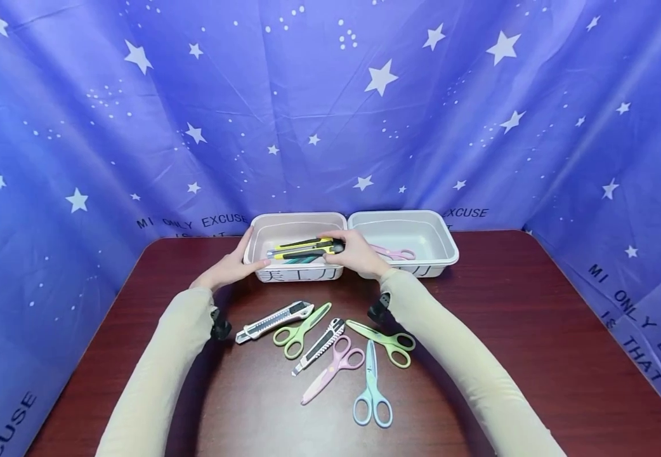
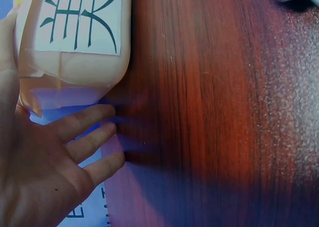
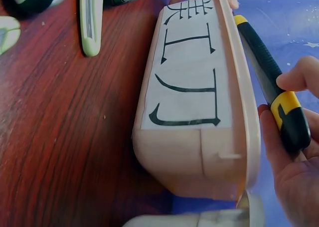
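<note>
Over the left bin, a pinkish-white plastic one with a paper label, my right hand pinches a yellow-and-black utility knife near its black end. Another yellow-and-black utility knife and something teal are in the same bin, partly covered. My left hand is at this bin's left end, thumb on the front rim. The left wrist view shows its other fingers straight and spread below the bin's corner.
Beside it stands a whitish bin holding pink scissors. On the table nearer me lie two white utility knives, two green scissors, pink scissors and blue scissors. A starry blue curtain hangs behind.
</note>
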A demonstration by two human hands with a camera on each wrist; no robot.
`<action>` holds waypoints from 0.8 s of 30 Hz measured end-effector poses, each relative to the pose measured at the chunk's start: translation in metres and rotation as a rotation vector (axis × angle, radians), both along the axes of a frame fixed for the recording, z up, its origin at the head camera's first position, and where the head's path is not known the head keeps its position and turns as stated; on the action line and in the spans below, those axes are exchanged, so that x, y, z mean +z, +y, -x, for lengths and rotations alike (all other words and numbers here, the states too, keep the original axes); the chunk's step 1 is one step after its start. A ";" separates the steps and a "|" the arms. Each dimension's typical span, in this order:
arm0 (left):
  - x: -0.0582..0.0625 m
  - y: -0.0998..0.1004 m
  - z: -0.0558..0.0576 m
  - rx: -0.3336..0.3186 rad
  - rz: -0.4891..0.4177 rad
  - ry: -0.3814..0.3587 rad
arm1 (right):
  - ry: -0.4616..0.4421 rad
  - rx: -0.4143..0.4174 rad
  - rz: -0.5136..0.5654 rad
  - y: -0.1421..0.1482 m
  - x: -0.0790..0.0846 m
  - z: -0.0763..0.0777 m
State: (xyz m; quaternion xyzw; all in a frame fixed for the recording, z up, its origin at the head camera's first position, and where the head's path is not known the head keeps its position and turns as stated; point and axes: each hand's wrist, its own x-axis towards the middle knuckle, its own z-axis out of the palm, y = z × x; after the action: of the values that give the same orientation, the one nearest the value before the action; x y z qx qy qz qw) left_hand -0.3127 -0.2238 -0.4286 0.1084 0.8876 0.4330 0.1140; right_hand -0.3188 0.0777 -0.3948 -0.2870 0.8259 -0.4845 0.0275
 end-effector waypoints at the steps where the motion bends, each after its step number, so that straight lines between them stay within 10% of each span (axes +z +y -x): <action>1: 0.000 -0.002 -0.001 0.004 0.006 0.000 | -0.010 0.007 0.001 -0.004 -0.002 0.002; 15: 0.003 -0.002 -0.001 0.016 0.021 -0.003 | 0.104 0.112 -0.256 -0.023 0.002 0.023; 24: 0.001 -0.004 0.000 0.017 0.044 -0.003 | -0.027 0.145 -0.304 -0.029 0.002 0.026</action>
State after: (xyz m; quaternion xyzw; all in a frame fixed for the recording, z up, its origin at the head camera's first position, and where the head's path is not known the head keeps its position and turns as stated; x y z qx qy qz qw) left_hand -0.3125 -0.2276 -0.4272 0.0976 0.8976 0.4144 0.1142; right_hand -0.3448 0.0487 -0.3929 -0.3319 0.8663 -0.3545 0.1168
